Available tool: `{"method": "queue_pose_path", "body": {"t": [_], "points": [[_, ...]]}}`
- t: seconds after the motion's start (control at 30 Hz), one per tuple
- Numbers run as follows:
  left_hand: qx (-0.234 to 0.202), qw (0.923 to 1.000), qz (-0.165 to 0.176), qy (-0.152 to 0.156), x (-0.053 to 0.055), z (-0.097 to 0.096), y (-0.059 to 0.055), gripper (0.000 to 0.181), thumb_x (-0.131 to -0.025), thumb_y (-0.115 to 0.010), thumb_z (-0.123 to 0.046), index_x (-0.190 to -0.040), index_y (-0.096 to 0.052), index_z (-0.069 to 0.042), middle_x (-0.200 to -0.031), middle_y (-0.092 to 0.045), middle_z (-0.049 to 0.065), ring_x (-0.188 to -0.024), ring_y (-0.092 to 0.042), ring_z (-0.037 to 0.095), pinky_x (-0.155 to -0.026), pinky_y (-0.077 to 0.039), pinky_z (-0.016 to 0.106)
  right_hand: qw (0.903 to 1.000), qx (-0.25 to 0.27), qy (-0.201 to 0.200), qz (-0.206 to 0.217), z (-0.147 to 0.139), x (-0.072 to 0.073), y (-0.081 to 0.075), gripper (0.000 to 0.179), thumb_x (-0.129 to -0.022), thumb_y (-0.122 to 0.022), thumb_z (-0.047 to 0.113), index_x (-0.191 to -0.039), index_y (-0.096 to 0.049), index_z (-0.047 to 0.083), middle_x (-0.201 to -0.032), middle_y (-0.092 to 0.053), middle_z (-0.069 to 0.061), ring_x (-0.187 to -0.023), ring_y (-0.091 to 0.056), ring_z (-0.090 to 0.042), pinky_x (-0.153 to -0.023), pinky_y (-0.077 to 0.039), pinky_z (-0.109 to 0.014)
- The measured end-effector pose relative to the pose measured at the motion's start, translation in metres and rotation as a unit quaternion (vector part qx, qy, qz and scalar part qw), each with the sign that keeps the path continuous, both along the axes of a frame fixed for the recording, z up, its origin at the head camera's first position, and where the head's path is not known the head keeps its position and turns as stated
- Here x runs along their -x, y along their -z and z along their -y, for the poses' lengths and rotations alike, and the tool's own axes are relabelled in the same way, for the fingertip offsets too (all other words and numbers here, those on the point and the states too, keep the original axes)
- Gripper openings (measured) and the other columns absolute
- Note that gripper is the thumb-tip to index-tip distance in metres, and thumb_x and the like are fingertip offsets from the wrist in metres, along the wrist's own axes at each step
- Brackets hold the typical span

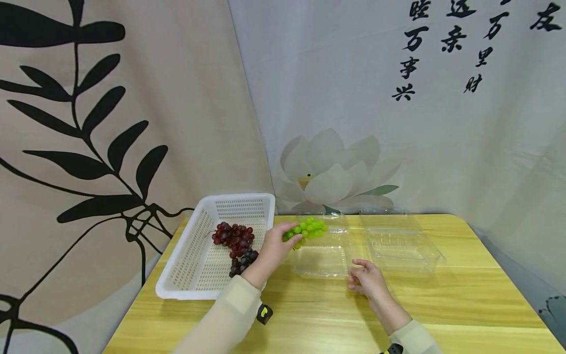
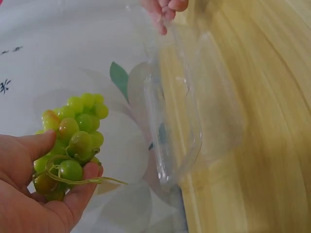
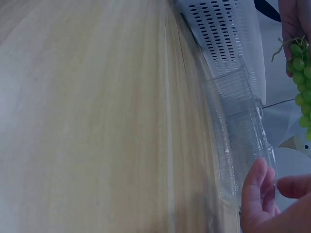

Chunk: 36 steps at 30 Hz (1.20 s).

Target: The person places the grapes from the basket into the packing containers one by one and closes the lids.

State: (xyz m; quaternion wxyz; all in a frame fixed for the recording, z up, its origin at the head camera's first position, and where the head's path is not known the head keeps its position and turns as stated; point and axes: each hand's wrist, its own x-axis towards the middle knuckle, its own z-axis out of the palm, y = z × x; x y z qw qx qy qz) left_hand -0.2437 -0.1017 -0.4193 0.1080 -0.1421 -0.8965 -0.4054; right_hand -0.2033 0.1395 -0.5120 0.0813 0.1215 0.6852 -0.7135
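Note:
In the head view my left hand (image 1: 273, 248) holds a bunch of green grapes (image 1: 311, 227) over the back part of an open clear plastic clamshell box (image 1: 320, 260). The left wrist view has the thumb and fingers around the stem end of the green grapes (image 2: 80, 128), with a thin curly stem sticking out. Beside the right edge of that box is my right hand (image 1: 370, 282), its fingers loosely bent and parted. The right wrist view shows these fingers (image 3: 256, 182) right at the rim of the clear box (image 3: 233, 141), with a gap to the thumb.
On the left stands a white perforated plastic basket (image 1: 177, 275) with red grapes (image 1: 234, 237) and dark grapes (image 1: 242, 263). A second open clear box (image 1: 400, 246) lies to the right on the wooden table (image 1: 309, 319). A printed curtain (image 1: 336, 98) hangs behind.

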Motion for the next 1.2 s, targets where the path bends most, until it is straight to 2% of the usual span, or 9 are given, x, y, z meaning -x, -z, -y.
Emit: {"method": "queue_pose_path", "body": {"t": [0.17,0.33,0.73,0.83,0.97,1.1,1.2], "points": [[-0.008,0.9999,0.012,0.007,0.001,-0.012,0.006,0.034,-0.087,-0.068,-0.017,-0.119,-0.065,-0.005,-0.122,-0.062,0.016,-0.116,-0.056,0.033,-0.099,-0.047,0.044,1.0000,0.000,0.000,0.001,0.000,0.000,0.000,0.039,-0.096,-0.048,0.005,-0.132,-0.038,-0.006,-0.090,-0.059,-0.007,-0.071,-0.057,-0.011,-0.063,-0.056,-0.025],[-0.014,0.9990,0.041,0.001,0.001,-0.024,0.015,0.035,-0.087,-0.067,-0.018,-0.121,-0.065,-0.008,-0.126,-0.059,0.015,-0.119,-0.054,0.032,-0.100,-0.046,0.043,1.0000,-0.003,0.001,0.003,0.000,0.002,0.000,0.038,-0.096,-0.048,0.005,-0.131,-0.039,-0.006,-0.092,-0.060,-0.009,-0.071,-0.057,-0.011,-0.063,-0.056,-0.026],[-0.011,0.9980,0.062,0.008,-0.001,-0.044,0.046,0.037,-0.086,-0.068,-0.018,-0.122,-0.064,-0.009,-0.126,-0.059,0.013,-0.118,-0.054,0.030,-0.101,-0.046,0.041,1.0000,0.001,0.003,0.008,0.001,0.002,0.000,0.039,-0.096,-0.048,0.004,-0.131,-0.038,-0.007,-0.088,-0.060,-0.008,-0.069,-0.057,-0.012,-0.062,-0.056,-0.026],[-0.004,0.9985,0.053,0.008,-0.002,-0.049,0.053,0.036,-0.087,-0.068,-0.018,-0.121,-0.064,-0.008,-0.126,-0.059,0.014,-0.118,-0.054,0.031,-0.102,-0.045,0.042,1.0000,0.000,0.001,0.007,0.001,0.002,0.000,0.039,-0.096,-0.048,0.005,-0.132,-0.038,-0.007,-0.088,-0.060,-0.007,-0.070,-0.057,-0.012,-0.063,-0.056,-0.026],[0.021,0.9996,0.021,0.004,-0.003,-0.055,0.060,0.035,-0.085,-0.069,-0.016,-0.119,-0.066,-0.007,-0.126,-0.059,0.016,-0.117,-0.056,0.032,-0.101,-0.046,0.042,1.0000,0.003,0.001,0.007,0.001,0.002,0.001,0.039,-0.096,-0.047,0.004,-0.132,-0.037,-0.007,-0.087,-0.059,-0.007,-0.070,-0.057,-0.012,-0.062,-0.055,-0.026],[0.049,0.9988,-0.005,-0.003,-0.003,-0.059,0.065,0.035,-0.083,-0.071,-0.017,-0.117,-0.067,-0.010,-0.127,-0.059,0.016,-0.117,-0.057,0.032,-0.101,-0.046,0.042,1.0000,0.005,0.001,0.008,0.001,0.002,0.001,0.039,-0.096,-0.047,0.005,-0.132,-0.037,-0.006,-0.087,-0.059,-0.007,-0.069,-0.057,-0.012,-0.062,-0.055,-0.026],[0.075,0.9971,-0.012,-0.007,-0.003,-0.063,0.067,0.035,-0.083,-0.071,-0.018,-0.118,-0.067,-0.013,-0.129,-0.057,0.014,-0.118,-0.056,0.031,-0.101,-0.046,0.041,1.0000,0.006,0.001,0.007,0.001,0.001,0.001,0.040,-0.096,-0.048,0.005,-0.133,-0.036,-0.006,-0.087,-0.059,-0.007,-0.069,-0.057,-0.012,-0.063,-0.056,-0.026]]}}
